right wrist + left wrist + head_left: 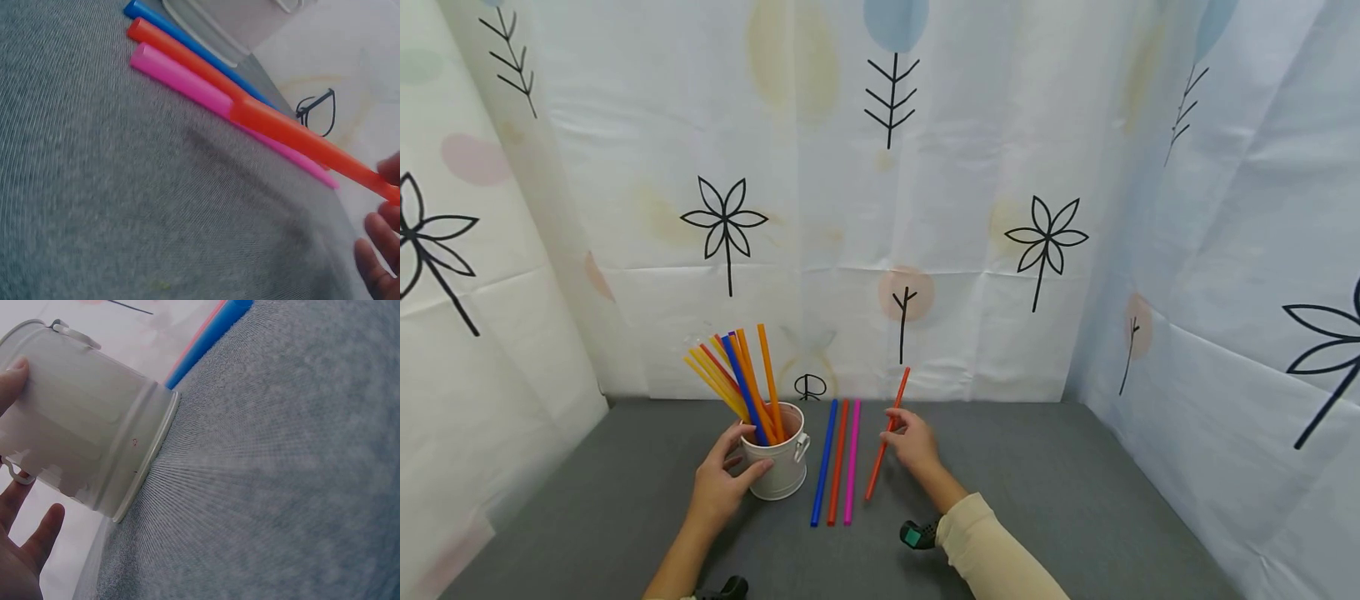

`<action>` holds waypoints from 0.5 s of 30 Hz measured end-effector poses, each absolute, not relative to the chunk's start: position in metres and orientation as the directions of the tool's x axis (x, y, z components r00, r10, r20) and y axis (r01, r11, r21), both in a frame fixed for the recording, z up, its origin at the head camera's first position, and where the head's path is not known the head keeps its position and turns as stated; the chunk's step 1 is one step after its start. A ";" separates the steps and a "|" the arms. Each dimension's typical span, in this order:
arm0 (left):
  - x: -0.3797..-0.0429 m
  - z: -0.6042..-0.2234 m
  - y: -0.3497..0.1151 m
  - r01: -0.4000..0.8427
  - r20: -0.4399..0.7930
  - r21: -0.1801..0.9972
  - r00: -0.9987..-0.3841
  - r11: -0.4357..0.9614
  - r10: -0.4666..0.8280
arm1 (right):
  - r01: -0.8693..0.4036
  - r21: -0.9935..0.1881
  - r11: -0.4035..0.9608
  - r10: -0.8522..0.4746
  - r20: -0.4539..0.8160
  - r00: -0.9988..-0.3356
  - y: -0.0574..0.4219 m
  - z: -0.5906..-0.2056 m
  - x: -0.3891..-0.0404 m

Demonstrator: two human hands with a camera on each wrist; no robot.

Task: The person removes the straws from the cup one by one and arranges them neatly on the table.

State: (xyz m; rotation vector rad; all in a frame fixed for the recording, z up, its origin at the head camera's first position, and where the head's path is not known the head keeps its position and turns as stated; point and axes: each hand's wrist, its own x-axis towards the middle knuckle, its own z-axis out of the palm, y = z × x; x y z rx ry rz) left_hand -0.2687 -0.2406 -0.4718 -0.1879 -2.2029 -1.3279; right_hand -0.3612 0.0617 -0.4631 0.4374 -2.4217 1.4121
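Observation:
My left hand [718,485] grips a small white metal bucket [780,477] from its left side, thumb on the near wall and fingers near the rim. Several plastic straws [741,379] in orange, yellow, red and blue lean in the bucket. My right hand [914,442] pinches an orange-red straw [880,463]; the right wrist view shows the same straw [294,134] above the cloth, its shadow below. To the left of it, a blue straw [823,463], a red straw [838,463] and a magenta straw [852,463] lie side by side on the table.
Grey cloth covers the table [1037,483]. White curtains [970,167] with printed flowers and twigs hang at the back and both sides. A dark strap device with a green patch [917,535] sits at my right wrist.

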 end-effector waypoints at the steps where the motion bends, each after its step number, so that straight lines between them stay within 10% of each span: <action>1: -0.269 -0.472 -0.241 0.388 0.524 0.773 -0.837 0.502 -0.160 | -0.395 -0.790 0.468 -0.139 0.375 -0.916 0.062 -0.464 -0.361; 15: -0.269 -0.471 -0.240 0.390 0.526 0.773 -0.835 0.501 -0.162 | -0.398 -0.774 0.494 -0.408 0.198 -0.891 0.066 -0.470 -0.357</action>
